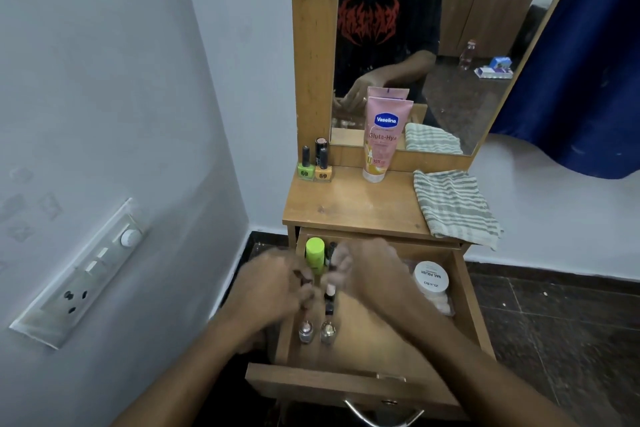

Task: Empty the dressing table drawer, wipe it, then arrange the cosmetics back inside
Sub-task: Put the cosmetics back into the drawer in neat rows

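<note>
The wooden drawer (464, 308) is pulled out below the dressing table top. Both hands are inside its left part, blurred by motion. My left hand (273, 288) pinches a small dark bottle. My right hand (367, 270) has its fingers on another small bottle beside a lime-green capped bottle (315, 251). Two silver-glitter nail polish bottles (317, 331) stand nearer me in the drawer, with other small bottles in a row behind them. A white-lidded nail polish remover jar (431, 279) sits at the drawer's right.
On the table top (356, 204) stand a green and an orange nail polish (313, 170), a dark tube behind them, a pink Vaseline tube (379, 139) and a folded striped cloth (453, 204). A mirror rises behind. A wall with a switch panel (83, 274) is at left.
</note>
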